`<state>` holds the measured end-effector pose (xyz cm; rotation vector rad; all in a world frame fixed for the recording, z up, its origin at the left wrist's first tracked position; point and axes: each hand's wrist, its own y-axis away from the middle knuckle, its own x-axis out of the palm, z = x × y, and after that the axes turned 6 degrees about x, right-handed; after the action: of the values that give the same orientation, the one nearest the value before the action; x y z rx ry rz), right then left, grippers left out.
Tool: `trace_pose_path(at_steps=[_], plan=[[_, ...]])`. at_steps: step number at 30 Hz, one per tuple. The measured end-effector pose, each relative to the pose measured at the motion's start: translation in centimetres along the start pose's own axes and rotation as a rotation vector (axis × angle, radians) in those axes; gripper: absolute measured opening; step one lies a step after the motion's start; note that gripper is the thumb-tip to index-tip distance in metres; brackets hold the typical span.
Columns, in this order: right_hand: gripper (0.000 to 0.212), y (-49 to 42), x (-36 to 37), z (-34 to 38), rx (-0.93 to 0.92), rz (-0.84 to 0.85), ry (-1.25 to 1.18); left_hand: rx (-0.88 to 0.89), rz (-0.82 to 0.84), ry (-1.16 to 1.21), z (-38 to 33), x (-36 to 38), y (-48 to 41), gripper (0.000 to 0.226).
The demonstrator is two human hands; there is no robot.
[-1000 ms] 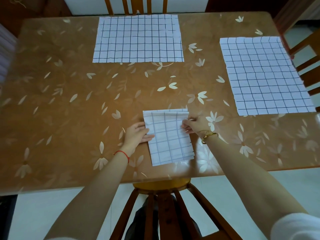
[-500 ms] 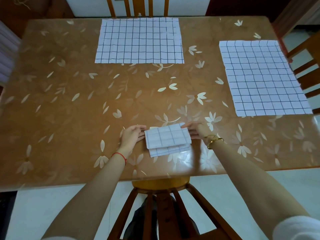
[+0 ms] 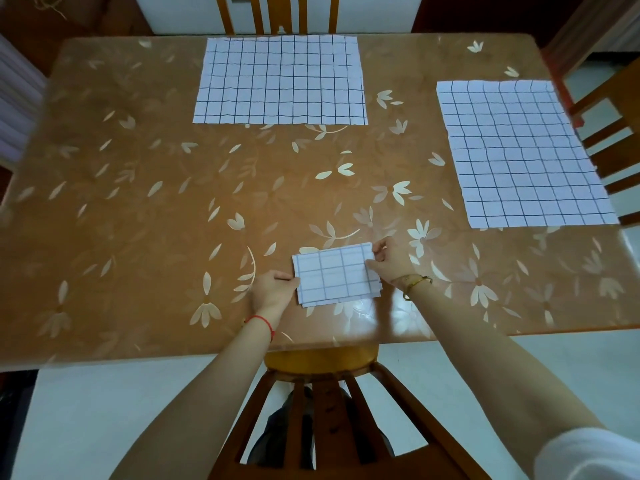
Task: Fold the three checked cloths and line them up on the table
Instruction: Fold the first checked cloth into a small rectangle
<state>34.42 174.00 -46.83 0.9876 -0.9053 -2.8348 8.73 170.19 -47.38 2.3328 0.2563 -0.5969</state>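
A small folded checked cloth lies near the front edge of the brown flowered table. My left hand pinches its left edge. My right hand pinches its right edge, near the upper right corner. Two more white checked cloths lie spread flat: one cloth at the back centre, the other cloth at the right side.
A wooden chair stands under the table's front edge below my arms. Another chair back rises behind the far edge, and a third chair stands at the right. Pale floor shows beyond the front edge.
The long folded strip has been folded in half from back to front into a small rectangle. Both hands moved from its middle sides to the edges of the small packet.
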Motion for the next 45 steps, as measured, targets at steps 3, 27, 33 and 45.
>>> trace_pose_path(at_steps=[3, 27, 33, 45], plan=[[0.028, 0.2, 0.4, 0.0, -0.026, -0.013, 0.061, 0.013, -0.003, -0.040, 0.0, 0.3, 0.7, 0.013], [0.041, 1.5, 3.4, 1.8, -0.661, -0.167, 0.608, 0.787, 0.106, -0.774, -0.2, -0.3, 1.6, 0.049], [0.057, 2.9, 5.6, 3.3, -0.725, 0.010, 0.735, 0.807, 0.141, -0.842, 0.6, -0.2, 1.7, 0.046], [0.067, 2.0, 2.5, -0.1, -0.532, -0.019, 0.791, 0.770, 0.138, -0.867, 0.6, -0.2, 1.4, 0.058]])
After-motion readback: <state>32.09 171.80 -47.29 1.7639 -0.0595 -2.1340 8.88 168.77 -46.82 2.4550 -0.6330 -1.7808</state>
